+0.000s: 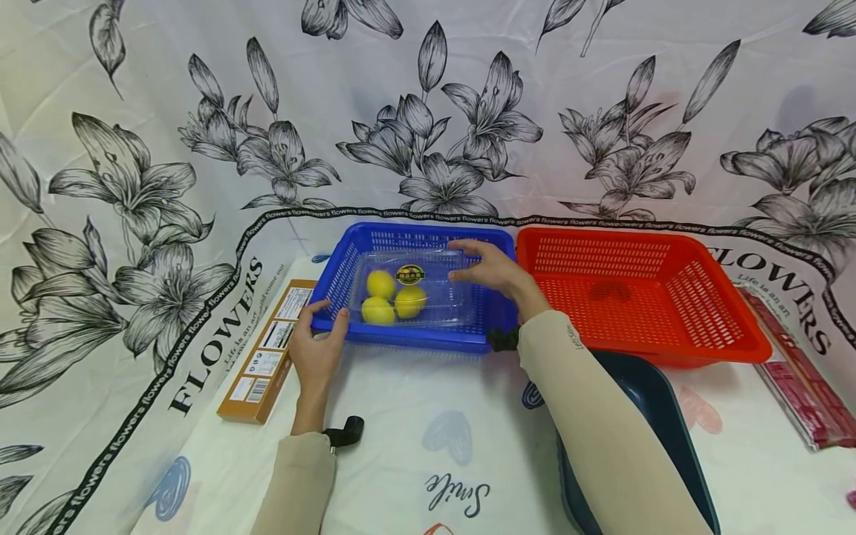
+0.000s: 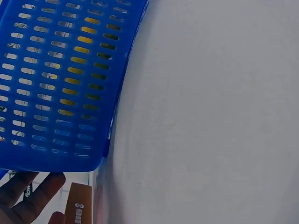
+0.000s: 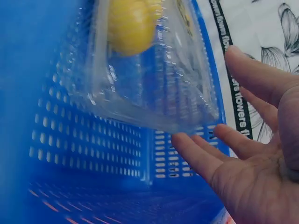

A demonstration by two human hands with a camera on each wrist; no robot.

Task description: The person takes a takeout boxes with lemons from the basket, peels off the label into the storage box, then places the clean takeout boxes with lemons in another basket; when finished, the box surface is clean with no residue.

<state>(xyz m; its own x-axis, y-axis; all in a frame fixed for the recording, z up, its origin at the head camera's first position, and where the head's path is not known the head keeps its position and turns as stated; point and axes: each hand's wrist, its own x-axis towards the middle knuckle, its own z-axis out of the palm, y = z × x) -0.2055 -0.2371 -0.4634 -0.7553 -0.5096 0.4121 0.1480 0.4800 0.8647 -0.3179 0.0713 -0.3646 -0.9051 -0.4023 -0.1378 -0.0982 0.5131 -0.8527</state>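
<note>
A clear plastic box [image 1: 441, 301] with a black-and-yellow sticker lies inside the blue basket [image 1: 421, 342]. Three yellow lemons [image 1: 410, 302] show through its lid, towards the left end. At the basket's front left corner is my left hand [image 1: 316, 357], thumb and fingers spread about the rim; the left wrist view has its fingertips at the basket's edge. My right hand [image 1: 493, 269] reaches over the basket's right side, fingers apart beside the box's right end. In the right wrist view, a fingertip [image 3: 180, 141] is close to the box's edge; contact is unclear.
An orange-red basket [image 1: 602, 319] adjoins the blue one on the right. A dark tray [image 1: 652, 401] sits partly under my right forearm. Left of the blue basket lies a brown carton [image 1: 261, 364]; red packaging [image 1: 805, 371] lies far right. Floral cloth [image 1: 428, 148] hangs behind.
</note>
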